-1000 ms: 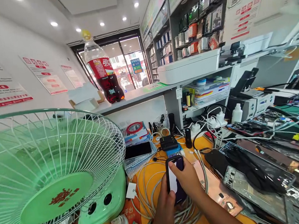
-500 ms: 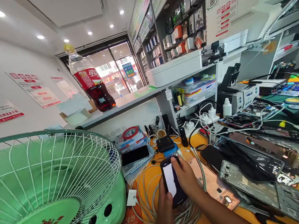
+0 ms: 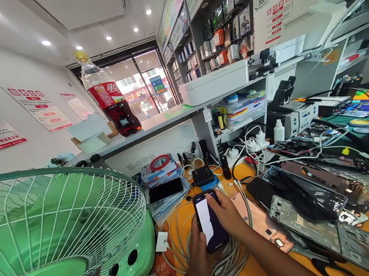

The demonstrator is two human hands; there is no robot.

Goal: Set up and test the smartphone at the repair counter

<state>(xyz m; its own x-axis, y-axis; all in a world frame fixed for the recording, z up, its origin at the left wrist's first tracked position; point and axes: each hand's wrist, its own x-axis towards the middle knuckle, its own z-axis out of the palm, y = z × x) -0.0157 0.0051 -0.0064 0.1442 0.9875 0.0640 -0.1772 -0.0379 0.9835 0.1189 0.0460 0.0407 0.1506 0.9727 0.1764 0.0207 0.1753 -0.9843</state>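
Observation:
A dark smartphone with a part-white, part-dark screen is held upright over the orange desk. My left hand is closed around its lower left edge, with the thumb along the side. At the upper right edge, my right hand grips the phone, its thumb resting on the top of the screen. The fingers behind the phone are hidden. Grey-white coiled cables lie beneath the hands. A white charger block sits to the left, and a copper-coloured sheet lies to the right.
A green fan stands close on the left. Opened phone parts and scissors cover the right side. Behind are a black phone on a box, a black box-shaped device, a cola bottle and a white bottle.
The phone and both hands have shifted slightly left in view. My right thumb stays near the top of the screen, and the grip looks the same. The camera view has shifted a little.

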